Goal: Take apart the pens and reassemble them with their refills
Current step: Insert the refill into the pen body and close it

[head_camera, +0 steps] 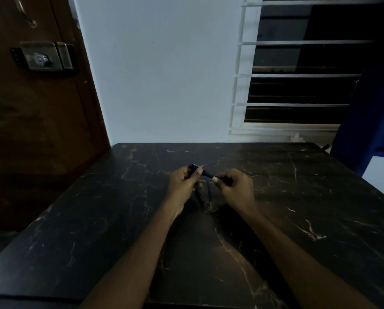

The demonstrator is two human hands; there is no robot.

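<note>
Far left of the pen stands a brown door (37, 130) with a metal lock (45, 58). The left forearm reaches up across the dark, veined desk (97, 219) toward the pen. The left hand (183, 185) is raised off the surface with its back turned to the left. Its fingers are curled round the pen's blue end, and the thumb lies pressed along the barrel.

The pen (206, 173) runs between the two hands above the desk, its blue end higher and to the left, its dark end sloping down to the right.

Directly below the pen two loose parts lie on the desk between the wrists. One is a dark piece (199, 198), close to the left hand. The other is a thin blue stick (209, 194), just right of it. What each is cannot be told in the dim light.

The right hand (234, 189) grips the pen's dark end, its knuckles up and its thumb tip against the barrel. The forearm comes in from the lower right. Beyond the pen to the right are a barred window (298, 63) and a hanging blue cloth (369, 108).
</note>
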